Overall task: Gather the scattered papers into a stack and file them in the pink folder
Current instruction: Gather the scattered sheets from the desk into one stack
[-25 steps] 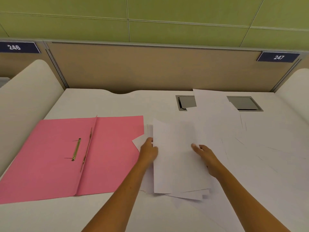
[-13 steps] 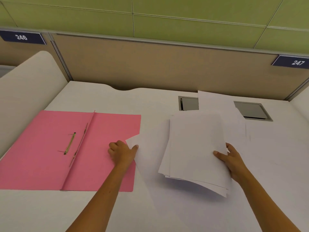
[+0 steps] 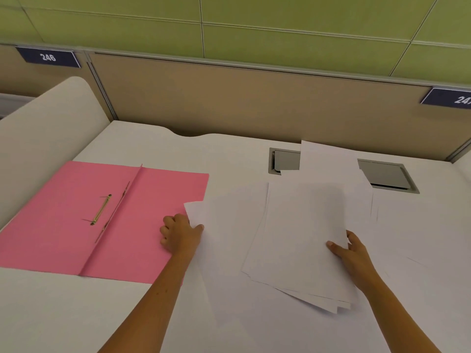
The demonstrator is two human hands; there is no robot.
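Note:
The pink folder (image 3: 76,225) lies open flat on the left of the white desk, its brass fastener (image 3: 101,209) showing near the spine. My left hand (image 3: 179,234) rests on the folder's right flap and pinches the corner of a single white sheet (image 3: 224,250). A stack of white papers (image 3: 300,238) hangs slightly above the desk, gripped at its right edge by my right hand (image 3: 349,250), thumb on top. More loose sheets (image 3: 328,161) lie behind and to the right of the stack.
Two grey cable hatches (image 3: 387,175) are set into the desk at the back right, one partly covered by a sheet. A beige partition (image 3: 254,103) bounds the far edge. A rounded white divider (image 3: 46,138) rises on the left.
My right hand has lifted the stack and carried it rightward. My left hand has moved left off the stack onto the folder's flap and taken a single sheet's corner.

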